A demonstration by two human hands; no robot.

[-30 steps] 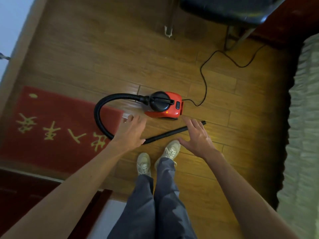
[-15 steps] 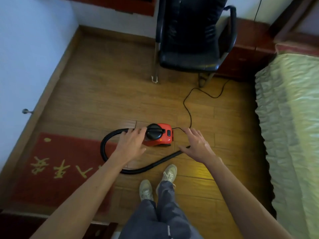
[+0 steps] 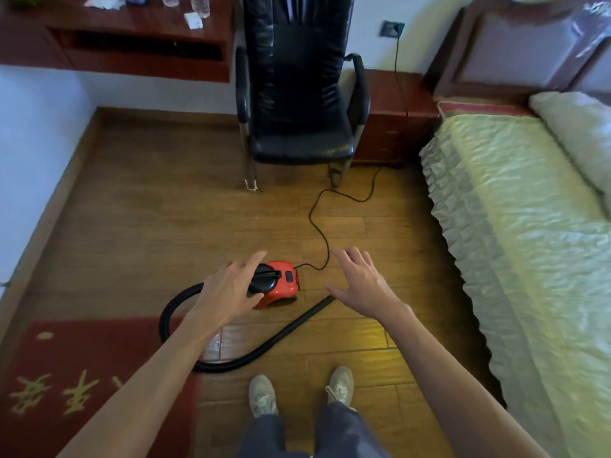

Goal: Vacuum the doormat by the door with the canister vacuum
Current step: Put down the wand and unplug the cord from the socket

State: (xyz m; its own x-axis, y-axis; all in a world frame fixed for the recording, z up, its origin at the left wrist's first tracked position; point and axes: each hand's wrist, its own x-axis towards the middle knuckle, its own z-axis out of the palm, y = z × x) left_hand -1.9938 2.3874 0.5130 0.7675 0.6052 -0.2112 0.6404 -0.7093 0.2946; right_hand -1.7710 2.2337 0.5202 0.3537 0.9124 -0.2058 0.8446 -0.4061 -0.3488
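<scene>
A red doormat with gold letters [image 3: 99, 358] lay flat on the brown wood floor [image 3: 148, 226], low on the left side by the wall. A thick black hose [image 3: 271, 342] made a big loop. One bend of the loop lay over the right edge of the doormat, and the rest lay on the floor.

The left hand [image 3: 228, 292] was held out with its fingers straight and spread apart. It held nothing. It hung over the left side of the small red canister vacuum with a round black top [image 3: 284, 290]. I could not tell if the fingers touched it. The vacuum sat on the floor, just to the right of the doormat and not on it.

A thin black cord [image 3: 319, 226] ran from the back of the vacuum across the floor toward a black leather chair [image 3: 297, 94]. The chair stood by a dark red wooden tabletop [image 3: 132, 18].

The right hand [image 3: 362, 285] was wide too, with its fingers spread and nothing in it. It hung over the floor to the right of the vacuum, above the far end of the hose.

Two pale shoes [image 3: 263, 395] stood on the floor below the hose. A bed with a light green cover [image 3: 512, 242] filled the right side.
</scene>
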